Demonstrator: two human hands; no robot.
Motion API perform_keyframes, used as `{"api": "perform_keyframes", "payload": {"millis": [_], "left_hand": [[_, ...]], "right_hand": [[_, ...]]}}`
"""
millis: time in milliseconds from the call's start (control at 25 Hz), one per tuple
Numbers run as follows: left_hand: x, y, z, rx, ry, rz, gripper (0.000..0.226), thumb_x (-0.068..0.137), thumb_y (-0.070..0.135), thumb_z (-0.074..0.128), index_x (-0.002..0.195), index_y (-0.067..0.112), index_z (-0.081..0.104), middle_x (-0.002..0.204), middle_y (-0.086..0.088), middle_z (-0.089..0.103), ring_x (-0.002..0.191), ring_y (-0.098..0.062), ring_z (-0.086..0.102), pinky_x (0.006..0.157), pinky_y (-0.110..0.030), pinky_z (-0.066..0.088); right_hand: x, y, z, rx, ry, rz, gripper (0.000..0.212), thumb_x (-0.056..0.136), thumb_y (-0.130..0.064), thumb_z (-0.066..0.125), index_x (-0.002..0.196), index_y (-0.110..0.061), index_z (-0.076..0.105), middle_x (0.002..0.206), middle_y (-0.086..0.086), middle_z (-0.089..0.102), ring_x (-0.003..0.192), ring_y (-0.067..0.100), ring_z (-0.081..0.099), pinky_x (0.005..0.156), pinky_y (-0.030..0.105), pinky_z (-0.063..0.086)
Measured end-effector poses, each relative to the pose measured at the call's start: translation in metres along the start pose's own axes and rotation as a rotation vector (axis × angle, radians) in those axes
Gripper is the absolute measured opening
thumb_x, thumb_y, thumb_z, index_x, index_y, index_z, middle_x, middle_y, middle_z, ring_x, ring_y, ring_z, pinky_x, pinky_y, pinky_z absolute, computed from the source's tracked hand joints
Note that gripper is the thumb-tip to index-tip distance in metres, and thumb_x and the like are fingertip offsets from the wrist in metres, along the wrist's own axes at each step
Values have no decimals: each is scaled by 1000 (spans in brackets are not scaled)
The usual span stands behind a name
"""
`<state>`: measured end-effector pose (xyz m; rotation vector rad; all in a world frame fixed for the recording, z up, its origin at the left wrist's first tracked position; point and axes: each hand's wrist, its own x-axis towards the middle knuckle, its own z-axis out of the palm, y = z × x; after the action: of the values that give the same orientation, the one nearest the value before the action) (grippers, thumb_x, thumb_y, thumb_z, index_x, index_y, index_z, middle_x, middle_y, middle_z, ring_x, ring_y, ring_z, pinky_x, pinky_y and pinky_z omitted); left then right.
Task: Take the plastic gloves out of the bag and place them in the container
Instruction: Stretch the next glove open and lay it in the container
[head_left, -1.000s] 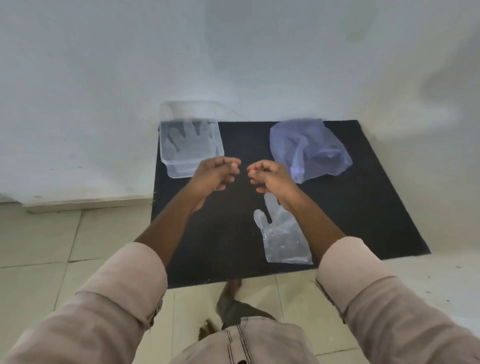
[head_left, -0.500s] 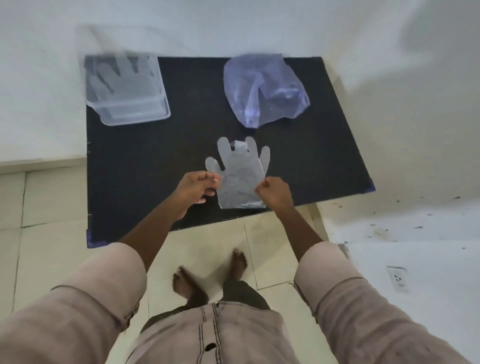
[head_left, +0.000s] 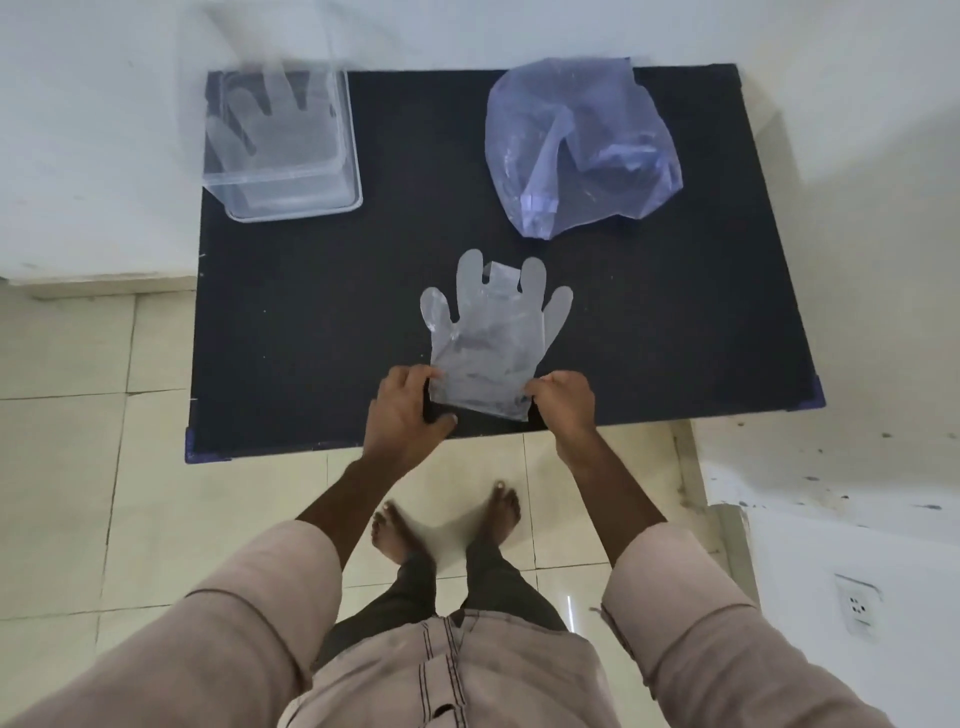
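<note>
Both hands lowered to near table edge; left hand (head_left: 408, 410) and right hand (head_left: 566, 397) grip glove (head_left: 488, 343) cuff corners.

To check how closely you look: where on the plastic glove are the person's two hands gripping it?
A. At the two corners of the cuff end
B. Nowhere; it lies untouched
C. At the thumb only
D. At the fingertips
A: the left hand and right hand each pinch a cuff corner of the plastic glove, whose finger end points away toward the bag.
</note>
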<state>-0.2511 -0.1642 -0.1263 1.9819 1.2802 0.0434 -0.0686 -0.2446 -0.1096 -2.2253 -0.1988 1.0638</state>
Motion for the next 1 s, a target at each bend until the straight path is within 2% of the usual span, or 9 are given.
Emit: {"api": "perform_keyframes", "payload": {"millis": [40, 120, 280, 400, 480, 560, 680, 880, 1000], "left_hand": [[-1, 2, 5, 30, -1, 7, 61, 68, 25, 81, 123, 20, 55, 122, -8, 52, 110, -26, 52, 94, -44, 48], [-1, 8, 13, -53, 45, -51, 67, 65, 23, 82, 125, 19, 53, 125, -9, 49, 111, -27, 53, 94, -44, 49], [7, 12, 10, -352, 167, -302, 51, 80, 18, 73, 126, 15, 51, 119, -7, 56, 96, -24, 61, 88, -39, 52], [17, 13, 3, -494, 116, -465, 41, 88, 17, 61, 128, 17, 52, 107, -7, 69, 96, -25, 66, 89, -40, 55], [22, 15, -2, -545, 70, -543, 35, 87, 21, 61, 121, 19, 55, 103, -9, 72, 84, -23, 69, 75, -37, 58], [26, 20, -7, -540, 19, -581, 31, 86, 20, 64, 115, 17, 55, 96, -10, 73, 67, -18, 65, 55, -27, 50], [32, 26, -10, -575, -35, -619, 34, 82, 13, 69, 112, 17, 53, 95, -11, 72, 67, -20, 63, 55, -28, 46], [35, 34, -12, -741, -94, -658, 34, 81, 9, 67, 111, 16, 53, 91, -8, 72, 71, -18, 66, 67, -31, 48], [35, 41, -12, -819, -85, -654, 16, 84, 8, 63, 98, 14, 57, 80, -7, 69, 68, -17, 64, 66, -31, 48]], "right_hand": [[-1, -3, -1, 107, -21, 42, 27, 75, -7, 63, 54, -11, 47, 58, 4, 47, 51, 16, 42, 43, 23, 31], [0, -6, -3, 175, -35, 91, 19, 77, -8, 61, 61, -9, 50, 62, 8, 45, 53, 18, 38, 42, 23, 27], [1, 10, -1, -146, 9, 20, 37, 80, -17, 62, 49, -10, 42, 51, 3, 43, 48, 20, 41, 50, 31, 30], [0, 19, 8, -211, 1, -7, 27, 76, -24, 62, 59, -11, 46, 54, 1, 44, 50, 19, 44, 53, 30, 35], [1, 18, 12, -191, -8, -15, 25, 76, -24, 63, 65, -12, 44, 58, 0, 43, 53, 19, 45, 50, 28, 34], [2, 16, 12, -161, -38, -24, 28, 78, -22, 65, 65, -13, 42, 60, 0, 42, 54, 17, 43, 47, 27, 30], [-2, 19, 8, -110, -51, -53, 23, 80, -23, 70, 89, -9, 53, 75, -2, 53, 67, 13, 51, 52, 26, 37], [-9, 33, 3, -213, -51, -261, 47, 73, -23, 80, 106, -19, 47, 93, 1, 57, 86, 17, 59, 63, 22, 48], [-14, 39, 8, -371, 74, -457, 79, 64, -38, 85, 128, -22, 42, 123, 5, 51, 106, 19, 54, 80, 38, 55]]}}
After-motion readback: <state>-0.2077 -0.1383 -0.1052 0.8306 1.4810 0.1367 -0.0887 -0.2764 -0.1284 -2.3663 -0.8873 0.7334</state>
